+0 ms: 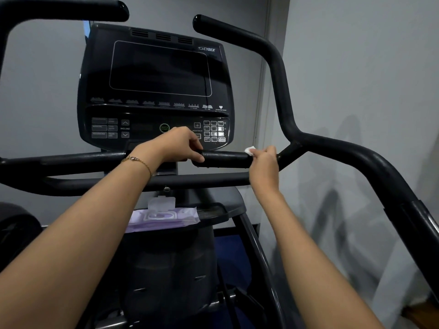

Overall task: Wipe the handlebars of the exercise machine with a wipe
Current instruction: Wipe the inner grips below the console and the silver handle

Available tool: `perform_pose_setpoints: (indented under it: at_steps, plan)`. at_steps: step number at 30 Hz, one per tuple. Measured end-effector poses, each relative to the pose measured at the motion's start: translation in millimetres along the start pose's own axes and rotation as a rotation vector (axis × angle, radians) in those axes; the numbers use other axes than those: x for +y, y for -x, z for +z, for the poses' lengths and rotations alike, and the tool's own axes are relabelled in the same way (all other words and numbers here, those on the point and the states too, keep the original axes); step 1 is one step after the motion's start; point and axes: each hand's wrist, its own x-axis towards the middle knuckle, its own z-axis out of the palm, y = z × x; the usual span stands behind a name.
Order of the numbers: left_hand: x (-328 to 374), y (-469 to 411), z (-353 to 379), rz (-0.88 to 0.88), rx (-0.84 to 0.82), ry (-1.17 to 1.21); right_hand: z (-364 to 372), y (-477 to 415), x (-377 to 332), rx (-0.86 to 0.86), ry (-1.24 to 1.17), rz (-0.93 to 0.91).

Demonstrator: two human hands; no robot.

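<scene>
Right grip (263, 162) pinching wipe (249, 150) against right end of bar (225, 159); long axis left–right, its length lying leftward toward left grip (180, 144), curled round inner end.

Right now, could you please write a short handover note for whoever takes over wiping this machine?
Left grip: bare hand, fingers curled over the middle handlebar.
Right grip: bare hand pinching a small white wipe against the same bar, near where it forks.
Wipes pack: lies on the shelf below the console, flap open.
Done: the picture does not show which stretches are already wiped.
Left: probably the long right side bar and the other bars. Check them and carry on outward.
</scene>
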Motion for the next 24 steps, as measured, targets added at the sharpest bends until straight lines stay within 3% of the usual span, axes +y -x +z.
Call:
perform_pose_setpoints:
  at_steps: [2,6,12,17,24]
  plan:
    - [-1,1,2,0.004,0.005,0.007,-6,-3,6,-0.004,-0.020,0.009]
    - [-1,-1,2,0.008,0.006,-0.015,-15,-12,16,0.114,-0.089,0.255]
    - [-2,1,3,0.010,0.017,-0.002,5,7,-5,-0.039,0.030,-0.123]
    - [1,1,2,0.004,0.015,-0.023,-15,-21,9,0.005,0.130,0.148]
    - [0,3,3,0.008,0.029,-0.019,-12,-10,3,-0.055,0.064,0.033]
